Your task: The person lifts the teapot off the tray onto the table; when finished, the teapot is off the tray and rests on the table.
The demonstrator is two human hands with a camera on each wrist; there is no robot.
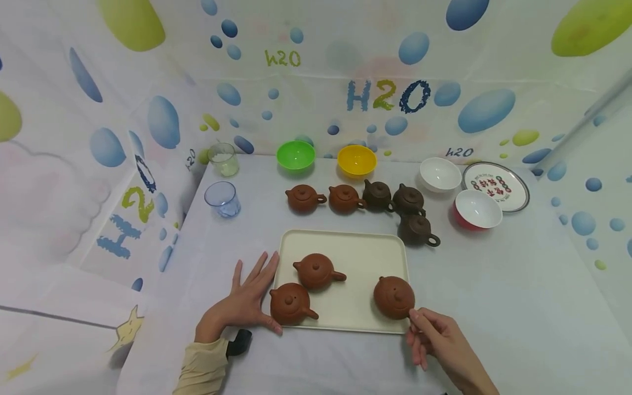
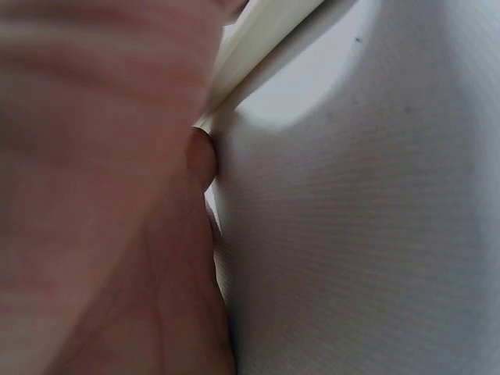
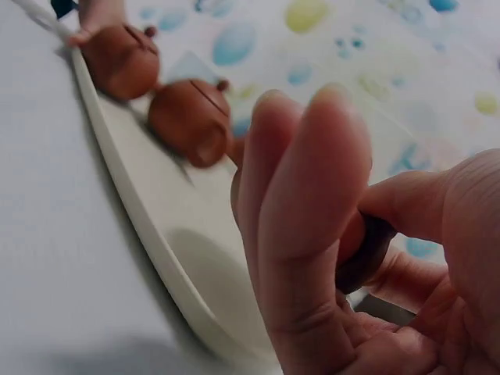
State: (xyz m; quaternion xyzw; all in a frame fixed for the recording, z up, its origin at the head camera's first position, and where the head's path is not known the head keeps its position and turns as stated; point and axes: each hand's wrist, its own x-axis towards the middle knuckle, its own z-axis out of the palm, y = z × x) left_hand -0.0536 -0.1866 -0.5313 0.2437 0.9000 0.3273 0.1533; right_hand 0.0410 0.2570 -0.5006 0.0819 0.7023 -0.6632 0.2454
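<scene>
My right hand [image 1: 439, 334] pinches the handle of a reddish-brown clay teapot [image 1: 393, 296] at the right end of a cream tray [image 1: 357, 258]. In the right wrist view, thumb and fingers close round the dark handle [image 3: 366, 254], and the fingers hide most of that pot. My left hand [image 1: 247, 302] lies with spread fingers along the tray's left rim, fingertips right at the edge. Two more reddish-brown teapots stand at the tray's left: one teapot [image 1: 289, 303] near the front corner, the other teapot [image 1: 316, 271] just behind it. The palm fills much of the left wrist view.
Behind the tray stand two reddish teapots, one of them this teapot [image 1: 302, 198], and three dark brown ones, including this teapot [image 1: 416, 229]. Further back are a green bowl [image 1: 295, 156], a yellow bowl [image 1: 356, 161], glasses [image 1: 223, 200], white-lined bowls [image 1: 477, 209] and a plate [image 1: 515, 189].
</scene>
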